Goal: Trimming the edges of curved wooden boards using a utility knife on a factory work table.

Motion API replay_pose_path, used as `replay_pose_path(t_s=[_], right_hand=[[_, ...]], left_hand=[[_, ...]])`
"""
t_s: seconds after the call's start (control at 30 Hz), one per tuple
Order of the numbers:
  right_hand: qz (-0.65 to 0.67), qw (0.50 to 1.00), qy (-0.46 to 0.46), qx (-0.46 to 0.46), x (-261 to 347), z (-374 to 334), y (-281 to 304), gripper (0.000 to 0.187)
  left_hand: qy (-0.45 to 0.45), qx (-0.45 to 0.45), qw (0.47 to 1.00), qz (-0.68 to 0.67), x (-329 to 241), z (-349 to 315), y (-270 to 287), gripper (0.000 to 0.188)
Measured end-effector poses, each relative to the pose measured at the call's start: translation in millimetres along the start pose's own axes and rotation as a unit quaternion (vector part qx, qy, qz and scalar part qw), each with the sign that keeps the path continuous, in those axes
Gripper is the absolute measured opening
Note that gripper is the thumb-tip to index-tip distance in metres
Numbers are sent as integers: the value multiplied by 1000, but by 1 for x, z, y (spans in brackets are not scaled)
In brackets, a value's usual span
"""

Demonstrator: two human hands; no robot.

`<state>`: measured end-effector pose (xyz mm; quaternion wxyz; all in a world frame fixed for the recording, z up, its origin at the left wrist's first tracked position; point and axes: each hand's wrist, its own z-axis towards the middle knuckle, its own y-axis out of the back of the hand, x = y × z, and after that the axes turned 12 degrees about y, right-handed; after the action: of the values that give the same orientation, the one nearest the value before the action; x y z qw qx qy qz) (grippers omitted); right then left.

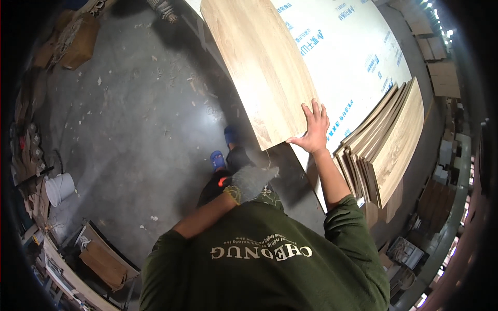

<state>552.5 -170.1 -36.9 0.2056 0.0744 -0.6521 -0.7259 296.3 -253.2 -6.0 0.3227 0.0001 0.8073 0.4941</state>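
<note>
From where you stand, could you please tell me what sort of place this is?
Probably a woodworking workshop: it has a long wood-grain board, a stack of similar boards and small scraps on the grey floor.

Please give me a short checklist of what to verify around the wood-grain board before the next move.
1. Right hand in contact with the wood-grain board: ok, fingers spread at its near right corner.
2. Board wholly over the white surface: not ok, its near left corner juts past the edge.
3. Both hands gloved: not ok, the left hand wears a grey glove, the right is bare.
4. Left hand empty: cannot tell, its grip is hidden.
5. Stack of boards at the right lined up evenly: not ok, the edges are staggered.
</note>
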Motion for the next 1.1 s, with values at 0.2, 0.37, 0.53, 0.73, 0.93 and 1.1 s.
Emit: replay_pose_path(t_s=[0.2, 0.37, 0.53, 0.73, 0.93, 1.1], right_hand=[[-3, 1000, -3, 1, -1, 3, 3, 122], [5, 1000, -13, -3, 1, 6, 3, 122], [17, 1000, -2, -16, 1, 6, 0, 120], [24, 999, -2, -22, 2, 7, 3, 121], [27, 999, -9, -18, 0, 5, -1, 121], [18, 1000, -15, -19, 0, 5, 4, 120]], left_hand=[[71, -339, 934, 86, 84, 63, 45, 41], [71, -357, 930, 49, 89, 92, 40, 32], [-4, -41, 997, 64, -7, 5, -24, 10], [-41, -262, 952, -153, 67, 2, -9, 21], [116, -333, 936, 21, 159, 152, 124, 38], [137, -324, 934, 65, 144, 162, 106, 35]])
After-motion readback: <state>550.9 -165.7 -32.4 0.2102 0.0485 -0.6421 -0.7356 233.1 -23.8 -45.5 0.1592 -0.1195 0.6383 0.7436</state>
